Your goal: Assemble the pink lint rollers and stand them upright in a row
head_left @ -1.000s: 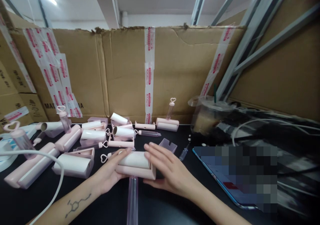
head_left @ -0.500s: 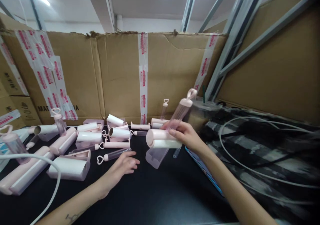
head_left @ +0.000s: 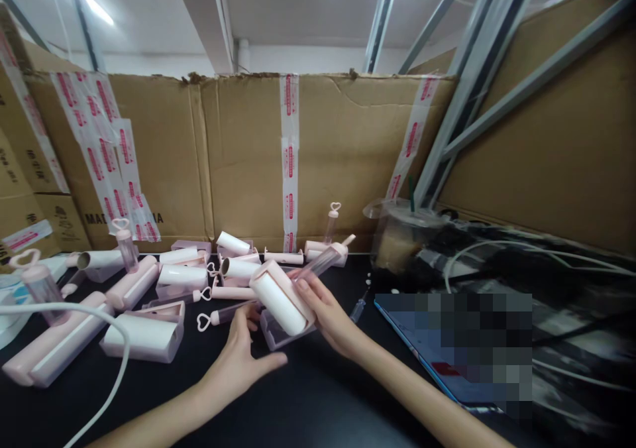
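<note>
My right hand (head_left: pixel 322 309) holds a pink lint roller (head_left: pixel 261 276) by its clear handle, with fingers wrapped round the handle's base. The white sheet roll (head_left: pixel 281 302) faces me, and the handle tilts up to the right. Just below the roll is a translucent cover (head_left: pixel 275 337); whether it is joined to the roller I cannot tell. To the left, my left hand (head_left: pixel 238 355) is open, thumb spread and fingers partly curled beside the cover. A loose clear handle with a heart loop (head_left: pixel 203 322) lies behind its fingers, partly hidden.
Several lint rollers and parts cover the left and back, including a roll in a cover (head_left: pixel 142 335). A white cable (head_left: pixel 122 368) crosses the left front. To the right are a screwdriver (head_left: pixel 358 307), a blue-edged phone (head_left: pixel 417 348) and a drink cup (head_left: pixel 397 236). Cardboard (head_left: pixel 248 163) walls the back.
My right hand has brought the lint roller left and lower, turning the white roll toward me. The cover is now farther left. My left hand has opened its thumb outward beside it.
</note>
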Demonstrator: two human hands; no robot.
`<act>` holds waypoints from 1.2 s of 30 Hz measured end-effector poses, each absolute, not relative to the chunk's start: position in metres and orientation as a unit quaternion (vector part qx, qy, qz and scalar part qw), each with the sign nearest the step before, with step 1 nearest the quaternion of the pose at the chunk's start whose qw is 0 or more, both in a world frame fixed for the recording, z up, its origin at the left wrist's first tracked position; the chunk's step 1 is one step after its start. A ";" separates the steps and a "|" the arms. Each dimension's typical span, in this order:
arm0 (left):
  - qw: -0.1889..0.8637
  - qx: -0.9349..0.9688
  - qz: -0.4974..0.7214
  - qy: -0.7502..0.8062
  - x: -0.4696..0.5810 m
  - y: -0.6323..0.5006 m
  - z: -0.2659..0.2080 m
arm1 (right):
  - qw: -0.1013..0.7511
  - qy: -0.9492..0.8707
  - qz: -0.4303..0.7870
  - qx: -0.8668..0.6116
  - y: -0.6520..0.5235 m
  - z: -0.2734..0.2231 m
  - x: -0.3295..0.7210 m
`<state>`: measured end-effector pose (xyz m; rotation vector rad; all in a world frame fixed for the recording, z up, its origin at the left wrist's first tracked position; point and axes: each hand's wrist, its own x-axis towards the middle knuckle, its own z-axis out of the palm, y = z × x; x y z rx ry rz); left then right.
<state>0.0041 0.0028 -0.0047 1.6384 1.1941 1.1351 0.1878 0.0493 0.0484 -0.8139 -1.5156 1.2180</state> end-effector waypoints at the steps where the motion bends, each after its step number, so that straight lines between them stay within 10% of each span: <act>1: 0.390 0.647 0.452 0.475 0.002 0.005 -0.004 | 0.475 -0.645 0.498 -0.331 0.047 0.053 0.189; 8: 0.431 0.675 0.409 0.439 -0.005 0.009 0.011 | 0.330 -0.808 0.378 -0.310 0.047 0.080 0.225; 16: 0.432 0.659 0.423 0.447 -0.003 0.005 -0.001 | 0.388 -0.743 0.461 -0.292 0.039 0.068 0.205; 36: 0.442 0.755 0.245 0.419 -0.014 0.012 0.014 | 0.225 -0.910 0.180 -0.297 0.027 0.071 0.212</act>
